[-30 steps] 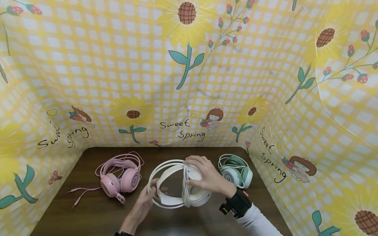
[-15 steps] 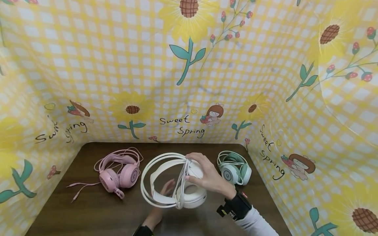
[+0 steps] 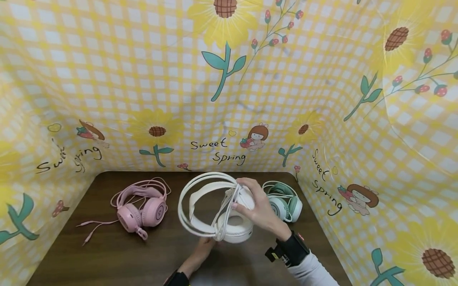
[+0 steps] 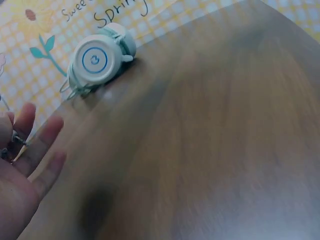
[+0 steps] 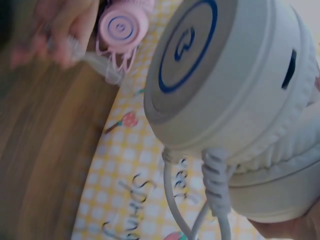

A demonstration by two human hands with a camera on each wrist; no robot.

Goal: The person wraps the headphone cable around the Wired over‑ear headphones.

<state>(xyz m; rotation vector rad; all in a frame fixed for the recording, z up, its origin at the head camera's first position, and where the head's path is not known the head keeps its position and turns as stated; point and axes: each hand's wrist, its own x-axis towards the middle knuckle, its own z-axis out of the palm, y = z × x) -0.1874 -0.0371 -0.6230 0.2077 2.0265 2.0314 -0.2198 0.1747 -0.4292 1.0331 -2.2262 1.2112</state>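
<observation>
In the head view my right hand (image 3: 259,206) grips white over-ear headphones (image 3: 205,231) by the upper ear cup, and holds them up over the table. Their looped cable (image 3: 229,212) is wound across the headband beside the cups. A white cup (image 5: 250,85) with a blue ring fills much of the right wrist view. My left hand (image 3: 204,248) is low under the headband, partly hidden by it. In the left wrist view its outer fingers (image 4: 45,135) are spread, and small silvery audio plugs (image 4: 18,138) show between the inner fingers and thumb.
Pink headphones (image 3: 141,210) lie on the left of the dark wooden table (image 3: 118,258), two plugs trailing leftward. Mint-green headphones (image 3: 294,206) lie at the back right, partly behind my right hand. A yellow checked cloth (image 3: 179,79) rises around the back and sides.
My left hand has let go of the headband and moved right, under the headphones. My right hand has kept its grip while the white headphones turned, their lower cup coming into view.
</observation>
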